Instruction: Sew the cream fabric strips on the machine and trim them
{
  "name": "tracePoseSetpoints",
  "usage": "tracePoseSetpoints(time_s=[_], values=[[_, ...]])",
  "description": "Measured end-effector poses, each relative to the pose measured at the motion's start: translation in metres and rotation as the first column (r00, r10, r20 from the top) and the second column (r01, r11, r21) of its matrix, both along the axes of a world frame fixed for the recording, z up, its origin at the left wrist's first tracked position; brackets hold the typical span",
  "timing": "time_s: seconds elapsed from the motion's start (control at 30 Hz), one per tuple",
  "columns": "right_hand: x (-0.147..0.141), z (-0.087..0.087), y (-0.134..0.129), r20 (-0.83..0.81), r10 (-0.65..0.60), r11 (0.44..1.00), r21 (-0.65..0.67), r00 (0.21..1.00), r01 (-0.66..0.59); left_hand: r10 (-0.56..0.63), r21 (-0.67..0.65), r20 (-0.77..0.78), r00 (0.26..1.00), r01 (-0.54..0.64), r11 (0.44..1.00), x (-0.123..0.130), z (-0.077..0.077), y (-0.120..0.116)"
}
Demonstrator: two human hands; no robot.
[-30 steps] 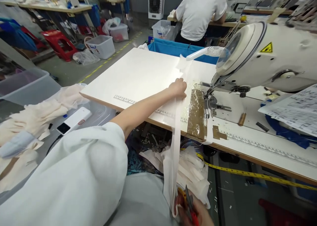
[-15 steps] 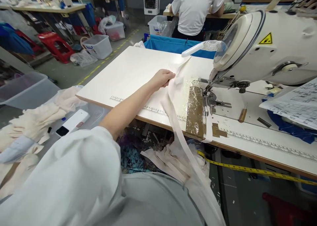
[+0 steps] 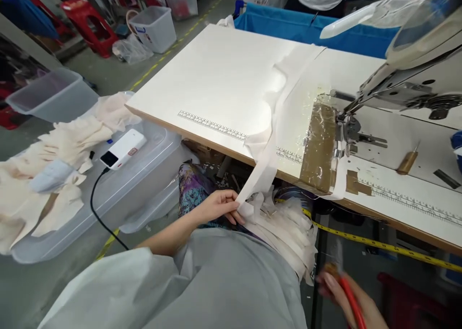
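Observation:
My left hand (image 3: 220, 208) is over my lap, its fingers pinched on a pale fabric strip (image 3: 265, 163). From there the strip runs up over the table's front edge and lies loosely folded across the white tabletop. More pale fabric strips (image 3: 288, 228) hang in a bunch beside that hand, at my lap. At the lower right, my right hand (image 3: 346, 290) is closed around red-handled scissors (image 3: 351, 297), blurred by motion, with the blades pointing up. The hand is below the table edge, apart from the fabric.
A sewing machine (image 3: 426, 88) stands at the right of the white table (image 3: 224, 74). An awl (image 3: 407, 161) lies near it. A yellow tape measure (image 3: 364, 245) hangs below the edge. At left, a lidded plastic box (image 3: 144, 175) bears fabric pieces (image 3: 68, 151) and a white device (image 3: 123, 148).
My left hand has come back from the tabletop to my lap, now gripping the strip lower down. My right hand has entered view with the scissors. The view has tilted downward.

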State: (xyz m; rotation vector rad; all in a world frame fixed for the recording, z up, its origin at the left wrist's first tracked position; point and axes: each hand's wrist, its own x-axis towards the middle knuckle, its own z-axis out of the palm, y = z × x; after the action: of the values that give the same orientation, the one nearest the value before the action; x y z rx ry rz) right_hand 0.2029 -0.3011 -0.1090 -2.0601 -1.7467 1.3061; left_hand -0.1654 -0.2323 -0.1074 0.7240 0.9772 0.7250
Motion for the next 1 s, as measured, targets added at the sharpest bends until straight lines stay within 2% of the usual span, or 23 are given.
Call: tracePoseSetpoints(time_s=[0.03,0.07,0.13,0.27,0.33,0.47,0.6,0.73,0.87,1.0], values=[[-0.017,0.002,0.011,-0.062,0.058,0.998,-0.016,0.996,-0.059,0.019,-0.014,0.009,1.000,-0.018,1.000,0.004,-0.003,-0.005],[-0.035,0.005,0.023,-0.181,0.196,0.976,-0.063,0.964,-0.210,0.034,-0.027,0.015,0.999,-0.034,0.999,0.007,-0.005,-0.009],[-0.069,0.014,0.048,-0.324,0.411,0.881,-0.098,0.852,-0.463,0.057,-0.056,0.028,0.998,-0.055,0.997,0.011,-0.008,-0.016],[-0.109,0.024,0.088,-0.332,0.587,0.739,-0.151,0.738,-0.656,0.095,-0.094,0.041,0.995,-0.091,0.991,0.010,-0.009,-0.025],[-0.115,0.022,0.099,-0.321,0.630,0.697,-0.167,0.707,-0.697,0.110,-0.101,0.033,0.993,-0.106,0.989,0.009,-0.009,-0.027],[-0.118,0.011,0.105,-0.267,0.687,0.669,-0.133,0.676,-0.732,0.120,-0.100,0.028,0.992,-0.117,0.988,0.007,-0.009,-0.027],[-0.122,0.009,0.105,-0.191,0.728,0.658,-0.075,0.659,-0.749,0.126,-0.113,0.035,0.991,-0.121,0.986,0.008,-0.007,-0.026],[-0.127,0.016,0.105,0.001,0.764,0.646,-0.013,0.646,-0.764,0.126,-0.143,0.038,0.991,-0.120,0.982,0.008,-0.005,-0.024],[-0.129,0.021,0.103,0.156,0.756,0.634,0.062,0.635,-0.771,0.130,-0.146,0.031,0.991,-0.124,0.981,0.008,-0.006,-0.023],[-0.129,0.017,0.099,0.210,0.727,0.645,0.117,0.653,-0.755,0.132,-0.136,0.025,0.991,-0.127,0.983,0.008,-0.009,-0.024]])
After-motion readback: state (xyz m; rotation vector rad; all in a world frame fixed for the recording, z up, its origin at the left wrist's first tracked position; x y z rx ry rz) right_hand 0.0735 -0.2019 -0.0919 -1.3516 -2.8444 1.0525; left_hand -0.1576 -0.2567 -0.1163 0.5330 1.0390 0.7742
